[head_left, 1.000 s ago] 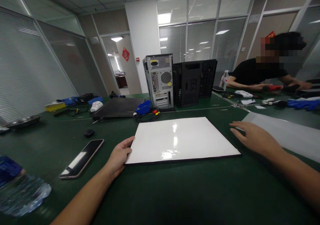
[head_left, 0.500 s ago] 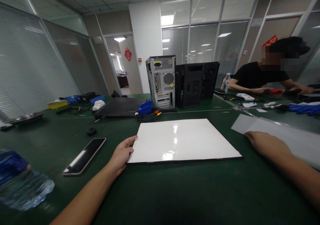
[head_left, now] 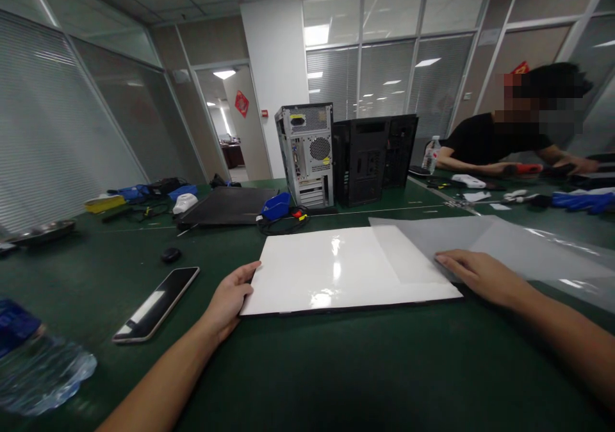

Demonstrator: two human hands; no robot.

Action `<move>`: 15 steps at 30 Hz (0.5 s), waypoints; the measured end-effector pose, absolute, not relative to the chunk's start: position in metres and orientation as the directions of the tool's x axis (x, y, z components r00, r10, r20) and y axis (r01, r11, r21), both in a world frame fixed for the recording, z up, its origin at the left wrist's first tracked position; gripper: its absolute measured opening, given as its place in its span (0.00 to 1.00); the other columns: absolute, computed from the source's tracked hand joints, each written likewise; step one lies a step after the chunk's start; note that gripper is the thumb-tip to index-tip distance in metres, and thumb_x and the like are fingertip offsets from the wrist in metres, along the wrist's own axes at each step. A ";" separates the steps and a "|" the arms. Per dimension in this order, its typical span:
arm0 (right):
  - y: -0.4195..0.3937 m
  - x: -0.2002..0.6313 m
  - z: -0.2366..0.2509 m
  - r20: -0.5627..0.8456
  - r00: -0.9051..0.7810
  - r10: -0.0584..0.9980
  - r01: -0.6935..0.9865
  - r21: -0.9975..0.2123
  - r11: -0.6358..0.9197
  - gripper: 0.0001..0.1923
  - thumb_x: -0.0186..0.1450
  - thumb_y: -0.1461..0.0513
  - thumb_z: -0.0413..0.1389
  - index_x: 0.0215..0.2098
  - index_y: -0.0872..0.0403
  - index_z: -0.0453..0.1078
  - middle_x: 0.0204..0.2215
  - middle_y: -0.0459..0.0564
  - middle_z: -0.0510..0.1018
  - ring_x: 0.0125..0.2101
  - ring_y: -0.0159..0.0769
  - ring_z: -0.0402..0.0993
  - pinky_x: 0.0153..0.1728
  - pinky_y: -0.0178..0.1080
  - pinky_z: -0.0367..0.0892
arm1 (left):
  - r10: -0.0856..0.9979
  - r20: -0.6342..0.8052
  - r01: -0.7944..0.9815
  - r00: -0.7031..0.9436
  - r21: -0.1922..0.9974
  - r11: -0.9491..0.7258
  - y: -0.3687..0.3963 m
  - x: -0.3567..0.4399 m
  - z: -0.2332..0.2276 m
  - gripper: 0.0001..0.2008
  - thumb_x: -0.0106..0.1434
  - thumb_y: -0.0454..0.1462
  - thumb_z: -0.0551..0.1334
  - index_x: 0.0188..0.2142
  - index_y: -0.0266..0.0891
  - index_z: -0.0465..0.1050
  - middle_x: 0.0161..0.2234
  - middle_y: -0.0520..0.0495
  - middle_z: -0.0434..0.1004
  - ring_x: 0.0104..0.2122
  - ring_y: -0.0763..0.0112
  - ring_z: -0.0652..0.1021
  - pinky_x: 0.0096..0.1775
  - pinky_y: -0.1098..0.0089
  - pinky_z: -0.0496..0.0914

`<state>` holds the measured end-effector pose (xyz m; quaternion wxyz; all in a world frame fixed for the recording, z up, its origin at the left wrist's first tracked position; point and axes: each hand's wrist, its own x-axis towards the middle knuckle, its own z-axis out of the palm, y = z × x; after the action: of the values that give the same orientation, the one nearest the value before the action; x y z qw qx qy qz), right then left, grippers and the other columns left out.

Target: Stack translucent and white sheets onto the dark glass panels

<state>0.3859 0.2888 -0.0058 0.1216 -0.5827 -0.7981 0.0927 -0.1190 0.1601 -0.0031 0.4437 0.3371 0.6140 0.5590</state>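
On the dark green counter, left hand holds a glossy white rectangular panel by its left edge; right hand grips a translucent plastic sheet overlapping the panel's right side.

The left hand is curled in a pinch; well apart from it, the right hand pinches palm-down, fingers pointing leftward.

Phone near black disc — metal computer tower upright beside black case.
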 end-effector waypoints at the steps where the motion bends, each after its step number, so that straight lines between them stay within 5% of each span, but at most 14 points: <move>1: 0.289 0.386 -0.008 0.077 -0.320 0.944 0.900 -0.286 0.329 0.33 0.67 0.41 0.40 0.54 0.52 0.71 0.55 0.51 0.72 0.53 0.47 0.67 0.56 0.49 0.60 | 0.910 -0.170 -0.084 -0.377 0.985 0.149 0.160 -0.119 -0.003 0.34 0.44 0.20 0.55 0.52 0.37 0.70 0.51 0.42 0.76 0.25 0.74 0.76 0.24 0.75 0.68; 8: 0.282 0.370 -0.004 0.160 -0.418 0.894 0.804 -0.394 0.446 0.28 0.68 0.43 0.41 0.55 0.46 0.70 0.56 0.46 0.71 0.56 0.44 0.66 0.58 0.47 0.60 | 0.904 -0.183 -0.087 -0.385 0.983 0.162 0.158 -0.115 0.001 0.34 0.45 0.20 0.55 0.52 0.37 0.70 0.50 0.41 0.76 0.27 0.72 0.77 0.25 0.73 0.69; 15: 0.295 0.396 -0.017 0.179 -0.080 0.981 0.992 -0.081 0.096 0.37 0.65 0.41 0.42 0.56 0.59 0.68 0.53 0.63 0.71 0.51 0.58 0.68 0.50 0.59 0.64 | 0.905 -0.189 -0.078 -0.381 0.982 0.172 0.158 -0.114 0.004 0.34 0.45 0.20 0.55 0.53 0.37 0.69 0.52 0.40 0.75 0.28 0.72 0.78 0.26 0.74 0.69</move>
<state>0.3957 0.2952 -0.0170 0.0936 -0.6717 -0.7342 -0.0306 -0.1142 0.1576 0.0035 0.4462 0.3325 0.6219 0.5509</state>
